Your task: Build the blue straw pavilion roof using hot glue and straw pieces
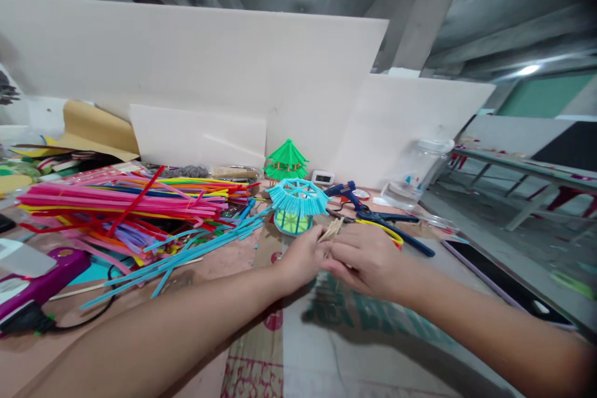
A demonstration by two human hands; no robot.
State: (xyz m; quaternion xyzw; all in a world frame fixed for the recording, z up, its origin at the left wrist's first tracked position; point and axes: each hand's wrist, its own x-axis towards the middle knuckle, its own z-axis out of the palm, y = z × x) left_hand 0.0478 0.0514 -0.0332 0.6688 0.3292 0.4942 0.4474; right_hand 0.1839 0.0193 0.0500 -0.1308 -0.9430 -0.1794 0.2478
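Observation:
My left hand and my right hand meet over the middle of the table, both closed around a small bundle of thin wooden sticks that pokes out between them. Just beyond the hands stands a small blue straw pavilion model with a light green inside. A green pavilion model stands behind it near the white boards.
A big pile of coloured straws covers the left of the table. A blue glue gun and scissors with yellow and blue handles lie right of the models. A purple device with a black cable sits front left. Clear plastic containers stand at the back right.

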